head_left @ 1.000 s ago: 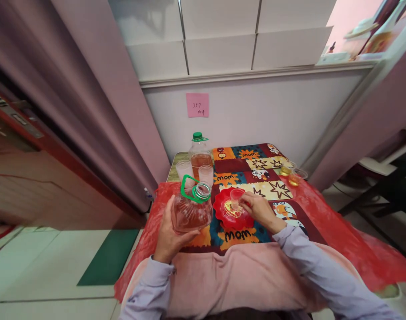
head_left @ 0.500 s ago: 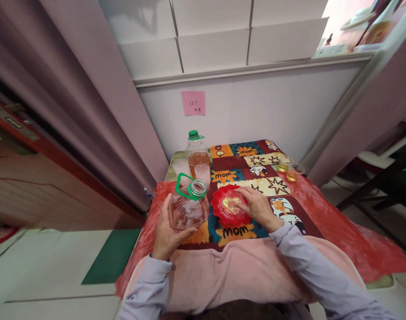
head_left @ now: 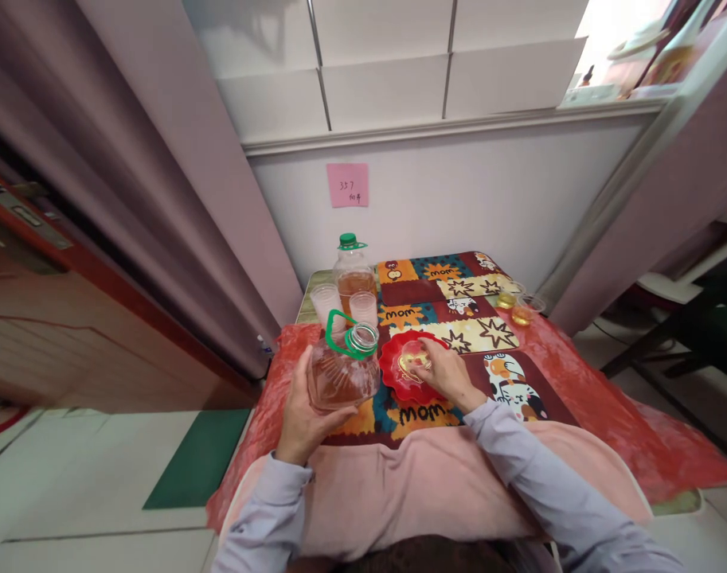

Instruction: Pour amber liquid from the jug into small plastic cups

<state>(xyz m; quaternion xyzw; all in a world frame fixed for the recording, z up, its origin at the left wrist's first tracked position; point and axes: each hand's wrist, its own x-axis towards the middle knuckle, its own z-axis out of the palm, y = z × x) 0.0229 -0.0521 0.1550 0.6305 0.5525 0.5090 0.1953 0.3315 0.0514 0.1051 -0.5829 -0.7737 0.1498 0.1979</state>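
A person's two bare hands work over a low table. The left hand [head_left: 306, 414], fingers spread wide, cradles the lower side of a clear plastic jug [head_left: 342, 383] of amber liquid. The jug's long axis leans right, so its uncapped neck [head_left: 361, 341], with a green ring and loop handle, points up and toward the right hand [head_left: 452, 372]. That hand pinches a small, thin clear cup [head_left: 416, 354] in its fingertips, over a shiny red plate [head_left: 394, 386] with a scalloped edge; whether the cup touches the plate is unclear. The cup lies just right of the jug's mouth, apart from it.

Behind the jug stand two stacks of ribbed, frosted cups [head_left: 364, 309] and a second jug [head_left: 355, 282], green-capped. A smooth cartoon-printed mat [head_left: 488, 334] overlaps crinkled red plastic sheeting [head_left: 590, 414]; soft pink cloth [head_left: 399, 493] lies nearest.
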